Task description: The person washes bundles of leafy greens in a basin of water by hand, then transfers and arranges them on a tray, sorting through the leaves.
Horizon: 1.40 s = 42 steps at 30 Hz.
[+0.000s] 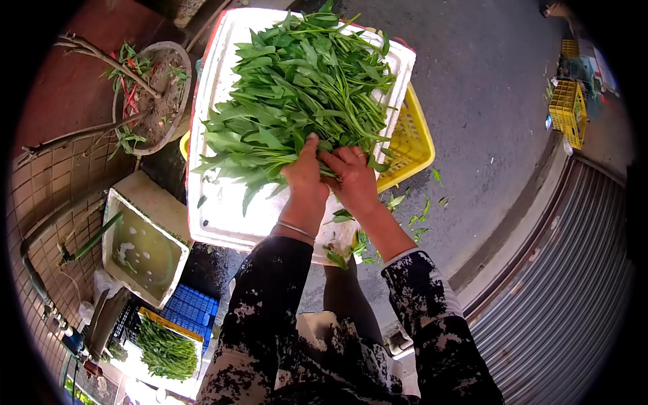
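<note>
A broad heap of leafy green stems lies on a white foam lid, leaves toward the left and stalks toward the right. At the heap's near edge, my left hand has its fingers closed on some of the greens, the thumb on top. My right hand touches it from the right, fingers curled over stalks at the same edge. Loose leaves lie on the lid's near corner, below my hands.
A yellow basket shows under the lid's right side. To the left are a potted plant, a water-filled foam box and, lower, more greens beside a blue crate. Yellow crates stand far right, near a roller shutter.
</note>
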Available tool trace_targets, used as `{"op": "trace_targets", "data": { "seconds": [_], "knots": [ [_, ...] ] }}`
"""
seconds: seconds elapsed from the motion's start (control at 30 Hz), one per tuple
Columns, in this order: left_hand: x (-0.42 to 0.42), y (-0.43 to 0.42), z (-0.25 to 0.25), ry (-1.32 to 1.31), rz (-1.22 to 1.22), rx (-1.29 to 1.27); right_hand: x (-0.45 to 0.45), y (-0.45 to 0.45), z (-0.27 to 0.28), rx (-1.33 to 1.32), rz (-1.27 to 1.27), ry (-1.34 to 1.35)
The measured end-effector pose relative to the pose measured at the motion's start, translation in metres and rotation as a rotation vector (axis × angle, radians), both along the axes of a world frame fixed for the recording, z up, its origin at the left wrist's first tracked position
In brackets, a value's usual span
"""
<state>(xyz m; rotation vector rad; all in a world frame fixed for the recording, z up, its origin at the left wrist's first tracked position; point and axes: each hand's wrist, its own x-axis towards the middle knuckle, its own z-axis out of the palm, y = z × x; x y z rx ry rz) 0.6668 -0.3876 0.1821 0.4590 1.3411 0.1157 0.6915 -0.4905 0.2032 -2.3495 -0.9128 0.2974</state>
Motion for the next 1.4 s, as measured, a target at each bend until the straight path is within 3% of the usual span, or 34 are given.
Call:
{"op": "trace_targets", "data": {
  "seconds": [0.07,0.13,0.17,0.23,0.3,0.33,0.4,0.5,0.67,0.73,0.77,0.8,0.87,1.1,1.23,1.3,1.33,1.4],
  "knots": [
    [-0.007,0.005,-0.013,-0.015,-0.021,-0.052,0.000,-0.003,0.018,-0.017,0.017,0.038],
    [-0.007,0.007,-0.020,0.082,-0.008,-0.051,0.006,-0.009,0.040,0.097,-0.048,0.313],
    [-0.007,0.007,-0.022,0.174,0.006,-0.051,0.012,-0.011,0.041,0.298,-0.188,0.520],
    [-0.011,0.005,-0.033,0.110,0.015,-0.040,0.039,-0.011,0.056,0.352,-0.489,0.632],
    [-0.013,0.002,-0.037,0.044,0.016,-0.024,0.078,-0.004,0.055,-0.026,-0.487,0.322],
    [-0.012,0.000,-0.031,0.061,0.034,0.004,0.095,0.003,0.040,-0.020,-0.484,0.320],
    [-0.011,-0.002,-0.023,0.083,0.056,0.034,0.113,0.013,0.009,-0.334,-0.366,0.047],
    [-0.012,-0.006,-0.012,0.138,0.127,0.106,0.101,0.020,-0.012,-0.428,-0.335,0.074],
    [-0.038,-0.014,-0.008,-0.082,0.162,0.135,0.046,0.019,-0.007,-0.348,-0.298,0.013],
    [-0.055,-0.013,-0.006,-0.160,0.152,0.105,0.027,0.018,-0.007,-0.118,-0.253,-0.305],
    [-0.063,-0.011,-0.008,-0.221,0.126,0.073,0.019,0.018,-0.007,-0.129,-0.233,-0.361],
    [-0.071,-0.011,-0.011,-0.281,0.098,0.039,0.010,0.016,-0.009,-0.130,-0.235,-0.362],
    [-0.082,-0.014,-0.016,-0.308,0.104,0.055,-0.003,0.012,-0.012,-0.131,-0.147,-0.069],
    [-0.079,-0.027,0.018,-0.468,0.070,0.076,-0.035,0.006,-0.009,-0.097,-0.094,-0.187],
    [-0.036,-0.022,0.029,-0.329,-0.069,0.219,-0.035,0.005,-0.009,-0.062,-0.081,-0.190],
    [-0.015,-0.016,0.034,0.209,-0.112,0.136,-0.028,0.005,-0.006,-0.050,-0.056,-0.117],
    [-0.009,-0.013,0.032,0.210,-0.111,0.134,-0.022,0.004,-0.002,-0.051,-0.054,-0.117],
    [-0.002,-0.008,0.030,0.409,-0.186,0.082,-0.004,-0.001,0.004,0.115,0.037,0.229]
  ]
}}
